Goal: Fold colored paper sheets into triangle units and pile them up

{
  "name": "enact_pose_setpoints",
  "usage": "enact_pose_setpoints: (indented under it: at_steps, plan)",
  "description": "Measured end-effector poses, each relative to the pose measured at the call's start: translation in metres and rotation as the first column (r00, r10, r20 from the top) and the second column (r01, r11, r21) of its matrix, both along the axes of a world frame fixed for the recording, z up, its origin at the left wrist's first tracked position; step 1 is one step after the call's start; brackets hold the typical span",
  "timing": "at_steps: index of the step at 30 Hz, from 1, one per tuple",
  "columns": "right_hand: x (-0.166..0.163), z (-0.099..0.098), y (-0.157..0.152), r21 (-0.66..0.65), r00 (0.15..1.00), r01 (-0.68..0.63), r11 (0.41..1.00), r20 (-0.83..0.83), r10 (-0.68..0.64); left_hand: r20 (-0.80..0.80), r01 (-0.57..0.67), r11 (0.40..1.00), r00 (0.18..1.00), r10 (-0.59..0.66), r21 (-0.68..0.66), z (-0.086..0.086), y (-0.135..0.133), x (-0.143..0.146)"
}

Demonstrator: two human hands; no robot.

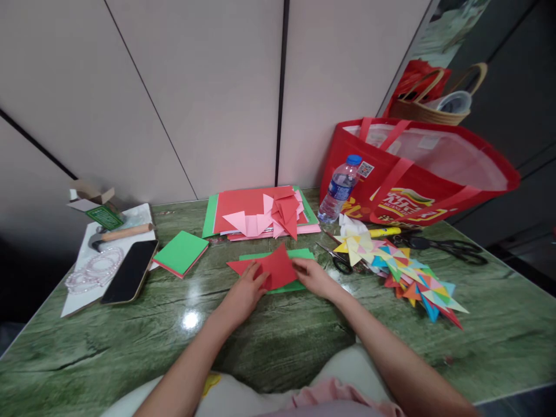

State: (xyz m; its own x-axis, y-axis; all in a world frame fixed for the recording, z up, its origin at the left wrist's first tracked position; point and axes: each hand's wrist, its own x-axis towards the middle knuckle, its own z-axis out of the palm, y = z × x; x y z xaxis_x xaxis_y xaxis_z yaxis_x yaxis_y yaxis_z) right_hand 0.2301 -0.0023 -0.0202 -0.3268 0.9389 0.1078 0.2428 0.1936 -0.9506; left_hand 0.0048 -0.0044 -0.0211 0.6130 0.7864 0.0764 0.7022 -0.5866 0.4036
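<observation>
A sheet of red paper (278, 271), partly folded with pointed corners, is between my two hands over green paper (299, 253) on the table. My left hand (248, 285) grips its left part, fingers bent on the paper and thumb at the lower edge. My right hand (313, 278) pinches the right edge, its fingertips partly hidden. Just behind lie folded pink paper pieces (252, 223) and a folded red piece (285, 213) on a stack of coloured sheets (243, 202).
To the left are square green paper sheets (181, 252), a phone (131, 271), a hammer (125, 233), beads (96, 271) and a small box (104, 215). Scissors (341, 262), folded paper stars (408, 272), a bottle (340, 191) and a red bag (391, 174) stand right.
</observation>
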Motion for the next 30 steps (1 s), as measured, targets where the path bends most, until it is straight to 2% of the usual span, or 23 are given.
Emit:
enact_pose_setpoints:
  at_steps: [3,7,10,16,20,24,26,30]
  plan:
    - [0.002,-0.007,0.006,-0.109,0.98,0.156,0.982,-0.111,-0.168,-0.039,0.003,1.0,0.999,-0.003,0.0,0.002,0.0,0.0]
    - [0.008,-0.008,0.008,-0.216,0.946,0.199,0.956,-0.213,-0.245,-0.047,-0.012,1.0,0.999,0.011,-0.018,0.004,-0.001,0.0]
    - [0.009,-0.002,0.003,-0.147,0.971,0.176,0.973,-0.136,-0.197,0.003,-0.009,1.0,1.0,0.009,-0.018,0.003,-0.001,-0.002]
    - [0.003,0.007,-0.005,-0.042,0.996,-0.01,0.999,-0.088,0.006,0.189,0.029,0.999,0.982,-0.023,-0.029,0.006,0.003,0.001]
    - [0.0,0.005,-0.003,0.032,0.998,-0.058,0.998,-0.002,0.058,0.312,-0.062,0.986,0.944,0.107,-0.152,0.009,0.005,0.006]
    - [-0.003,0.002,-0.001,0.093,0.991,-0.075,0.993,0.116,0.064,0.502,-0.122,0.927,0.811,0.299,-0.354,0.007,0.006,0.013]
    - [-0.005,0.0,0.0,0.108,0.988,-0.076,0.991,0.145,0.06,0.538,-0.149,0.903,0.759,0.366,-0.403,0.004,0.008,0.017]
    - [-0.008,-0.003,0.0,0.137,0.983,-0.071,0.988,0.177,0.046,0.544,-0.174,0.869,0.719,0.433,-0.463,-0.001,0.011,0.026]
